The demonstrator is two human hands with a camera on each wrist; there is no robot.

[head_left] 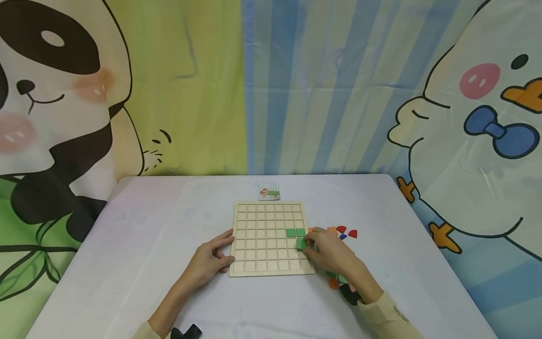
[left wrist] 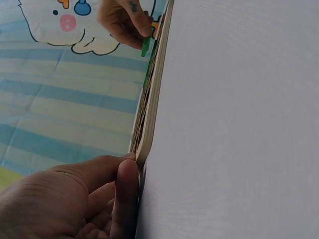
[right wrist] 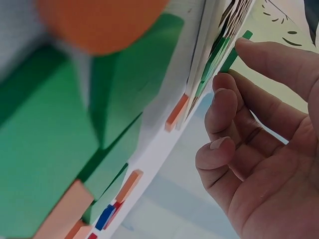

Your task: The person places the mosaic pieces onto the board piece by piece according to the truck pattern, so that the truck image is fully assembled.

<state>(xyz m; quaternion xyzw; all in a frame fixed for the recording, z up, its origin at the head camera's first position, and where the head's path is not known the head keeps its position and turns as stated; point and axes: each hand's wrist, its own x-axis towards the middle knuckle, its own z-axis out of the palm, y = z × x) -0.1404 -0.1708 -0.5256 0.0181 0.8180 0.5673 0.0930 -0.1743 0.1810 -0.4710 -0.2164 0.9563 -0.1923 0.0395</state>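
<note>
A light wooden board (head_left: 267, 240) marked with a grid of square cells lies flat on the table. Its left edge is touched by the thumb and forefinger of my left hand (head_left: 210, 256), spread along it. My right hand (right wrist: 269, 134) pinches a green square tile (right wrist: 236, 51) between thumb and forefinger. That tile is tilted over the board's right side. Just behind it, two green squares (head_left: 295, 232) sit side by side in cells. My other right fingers are loosely curled.
A small picture card (head_left: 269, 191) lies beyond the board's far edge. Right of the board are red pieces (head_left: 353, 233), an orange round piece (head_left: 333, 283) and large green pieces (right wrist: 45, 134), partly hidden by my right arm. A printed curtain (head_left: 322, 84) hangs behind the white table (head_left: 156, 226).
</note>
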